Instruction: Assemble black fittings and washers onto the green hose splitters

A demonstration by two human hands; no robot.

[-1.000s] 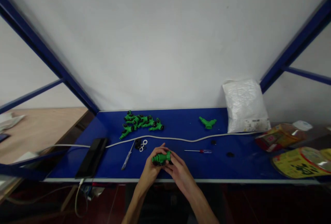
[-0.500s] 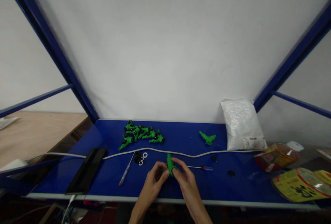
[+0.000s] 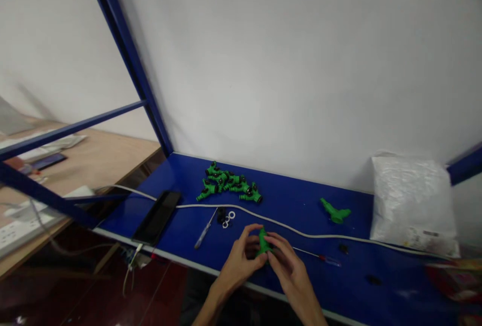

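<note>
Between the fingers of both hands is a green plastic hose connector (image 3: 263, 242), held just above the blue table near its front edge. My left hand (image 3: 241, 258) is closed around its left side, thumb and fingers touching it. My right hand (image 3: 292, 269) grips it from the right, fingertips on its upper and lower parts. The fingers partly hide it. To the left lie a clear-handled screwdriver (image 3: 203, 235), several white rings (image 3: 231, 215) and small black parts (image 3: 221, 214). A second screwdriver (image 3: 327, 259) lies right of my right hand. Farther right is a Y-shaped green connector body (image 3: 336, 214).
Several green connectors with black parts (image 3: 233, 183) are piled at the back. A white cable (image 3: 278, 223) crosses the table. A black phone (image 3: 157, 218) lies left, a white plastic package (image 3: 412, 205) right. Small black pieces (image 3: 373, 280) lie at right. A blue frame post (image 3: 128, 60) stands left.
The view has swung left, so the table's things sit farther right in the picture. The connector looks turned in my fingers, and both hands still hold it.
</note>
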